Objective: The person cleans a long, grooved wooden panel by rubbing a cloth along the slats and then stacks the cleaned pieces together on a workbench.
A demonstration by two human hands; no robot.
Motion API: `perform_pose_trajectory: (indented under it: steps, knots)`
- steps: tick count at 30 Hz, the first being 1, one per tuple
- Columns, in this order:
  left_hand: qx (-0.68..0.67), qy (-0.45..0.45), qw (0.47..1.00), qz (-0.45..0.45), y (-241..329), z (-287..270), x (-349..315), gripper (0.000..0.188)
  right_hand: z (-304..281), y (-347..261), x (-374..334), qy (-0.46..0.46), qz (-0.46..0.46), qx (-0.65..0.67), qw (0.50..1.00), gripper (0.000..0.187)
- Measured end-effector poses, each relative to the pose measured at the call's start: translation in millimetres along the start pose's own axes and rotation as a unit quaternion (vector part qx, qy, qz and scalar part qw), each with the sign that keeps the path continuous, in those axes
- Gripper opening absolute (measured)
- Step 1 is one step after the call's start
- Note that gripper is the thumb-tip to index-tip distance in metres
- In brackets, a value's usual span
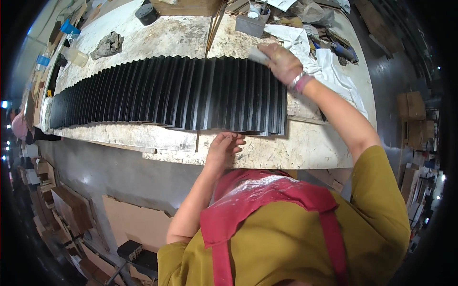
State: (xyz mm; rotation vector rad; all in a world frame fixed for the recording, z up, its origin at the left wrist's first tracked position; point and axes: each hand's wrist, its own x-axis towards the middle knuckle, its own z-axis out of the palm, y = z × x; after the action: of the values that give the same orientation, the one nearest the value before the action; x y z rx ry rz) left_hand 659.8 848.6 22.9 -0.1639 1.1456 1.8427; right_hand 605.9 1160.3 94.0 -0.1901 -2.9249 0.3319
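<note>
Hands on black slats
Right hand (285,63) clamps a pale block (258,56) on the far black slats (176,93); left hand (223,145) rests open at the near edge.

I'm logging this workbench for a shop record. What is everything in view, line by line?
Slats: one long row, too many to count, black, overlapping across the bench middle.
Workbench: one, pale and stained, under everything.
Rag: one, grey, far left of bench.
Bottle: one, translucent, left of the rag.
Round pot: one, black, far edge.
White cloth: one, right end of bench.
Grey box: one, far edge, holding small tubs.
Pad: one, pale grey, on the slats' far edge.
Right hand: grip on the pad.
Left hand: fingers at the slats' near edge.
</note>
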Motion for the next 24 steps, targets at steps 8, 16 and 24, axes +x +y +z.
perform_pose_trajectory:
  steps: [8, 16, 24]
  knots:
    - [0.0, 0.008, 1.0, -0.001, 1, -4, -1, 0.014, -17, -3, -19, 0.034, -0.163, 0.066, 0.984, 0.042]
    - [-0.037, -0.011, 0.999, 0.021, -10, -16, 2, 0.017, -29, -84, -114, -0.087, -0.251, 0.085, 0.96, 0.059]
    - [0.002, -0.034, 0.999, -0.017, -8, 7, -3, 0.016, -18, 3, -27, -0.01, -0.033, 0.084, 0.996, 0.037]
